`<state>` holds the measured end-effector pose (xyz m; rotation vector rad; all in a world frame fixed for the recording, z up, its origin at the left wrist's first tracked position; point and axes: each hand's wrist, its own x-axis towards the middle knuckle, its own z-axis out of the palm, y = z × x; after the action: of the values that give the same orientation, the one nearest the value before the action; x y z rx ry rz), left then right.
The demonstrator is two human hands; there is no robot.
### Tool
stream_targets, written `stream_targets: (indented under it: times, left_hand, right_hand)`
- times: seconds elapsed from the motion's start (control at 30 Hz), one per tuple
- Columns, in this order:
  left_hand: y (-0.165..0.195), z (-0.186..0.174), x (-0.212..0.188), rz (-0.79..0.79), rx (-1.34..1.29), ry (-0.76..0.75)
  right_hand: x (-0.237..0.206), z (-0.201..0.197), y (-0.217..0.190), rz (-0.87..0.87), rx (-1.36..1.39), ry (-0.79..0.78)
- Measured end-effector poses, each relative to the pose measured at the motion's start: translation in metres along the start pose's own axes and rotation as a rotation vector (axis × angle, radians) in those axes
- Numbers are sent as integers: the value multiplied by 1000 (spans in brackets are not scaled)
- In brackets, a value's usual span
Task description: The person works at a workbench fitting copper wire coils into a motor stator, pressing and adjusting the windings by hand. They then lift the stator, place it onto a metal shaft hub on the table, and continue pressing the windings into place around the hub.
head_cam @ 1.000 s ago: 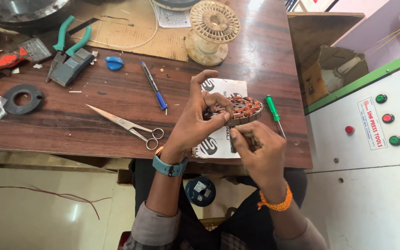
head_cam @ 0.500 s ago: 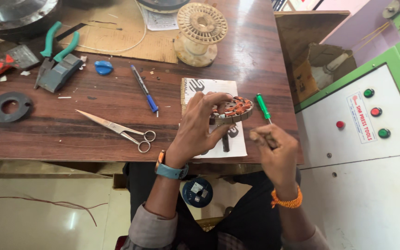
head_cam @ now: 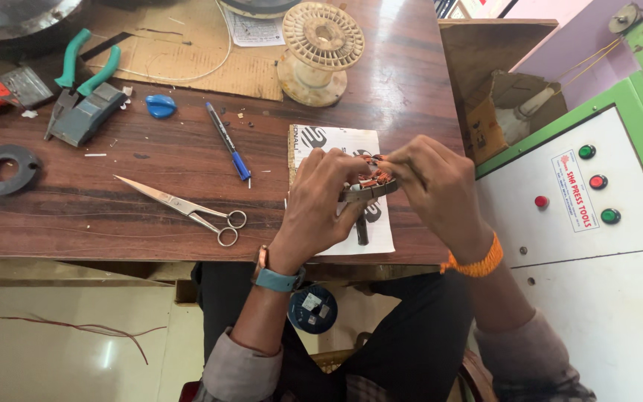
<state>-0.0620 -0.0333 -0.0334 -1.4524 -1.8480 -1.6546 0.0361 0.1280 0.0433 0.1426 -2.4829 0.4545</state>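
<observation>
Both my hands meet over a white printed sheet (head_cam: 336,141) near the front edge of a wooden table (head_cam: 150,186). My left hand (head_cam: 325,201) grips a round metal stator with copper windings (head_cam: 370,182) and holds it tilted above the sheet. The fingers of my right hand (head_cam: 433,186) pinch at the stator's upper right side, on the windings. A dark slim tool (head_cam: 362,229) lies on the sheet under my hands. The green-handled screwdriver seen earlier is hidden.
Scissors (head_cam: 187,208) lie left of my hands, and a blue pen (head_cam: 228,141) lies behind them. An empty wire spool (head_cam: 320,48), green-handled pliers (head_cam: 76,82), a blue cap (head_cam: 161,106) and a black ring (head_cam: 0,168) sit farther off. A white and green control cabinet with buttons (head_cam: 589,186) stands at the right.
My right hand has risen from below the stator to its right side and now pinches the windings. The green screwdriver is no longer visible. The camera view shifted slightly.
</observation>
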Motion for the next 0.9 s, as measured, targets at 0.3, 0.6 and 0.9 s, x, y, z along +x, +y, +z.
stream_targets:
  times: [0.3,0.6,0.9]
  left_hand:
    - [-3,-7,7,-438,-746,-8]
    - [-23,-12,-3,-385,-843,-32]
    - [-3,-15,-1,-369,-633,-78]
  right_hand:
    - [25,6,3,-145,-95,10]
    - [-26,28,-49,136,33,91]
    - [-79,63,-38,433,148,177]
